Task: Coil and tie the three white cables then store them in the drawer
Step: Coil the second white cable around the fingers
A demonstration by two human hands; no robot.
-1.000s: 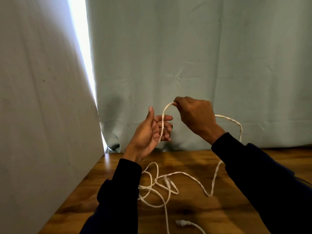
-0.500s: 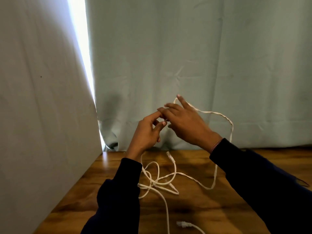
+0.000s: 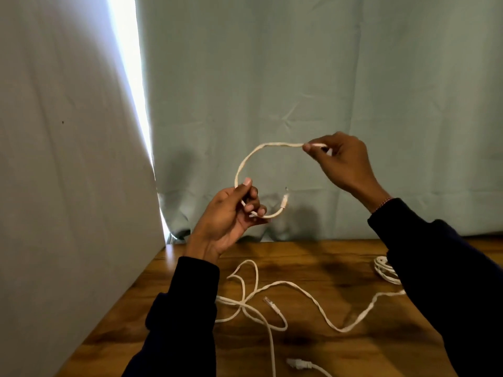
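Note:
Both hands are raised above the wooden table [image 3: 313, 346], holding one white cable [image 3: 246, 164] that arcs between them. My left hand [image 3: 231, 216] grips it near one end, and its plug [image 3: 285, 200] sticks out to the right of the fingers. My right hand [image 3: 341, 161] pinches the cable farther along, up and to the right. Loose white cable [image 3: 310, 296] lies tangled on the table below, with a clear plug [image 3: 272, 304] at one end. A coiled white cable [image 3: 385, 270] shows at the right, partly hidden by my right sleeve.
A pale green curtain [image 3: 313, 91] hangs behind the table. A grey cloth-covered panel [image 3: 68, 186] closes off the left side, with bright light in the gap. Another white plug [image 3: 298, 364] lies near the table's front edge. No drawer is in view.
My hands, which were together half a second ago, have moved apart. The right hand has gone up and right, drawing the cable out into an open arc.

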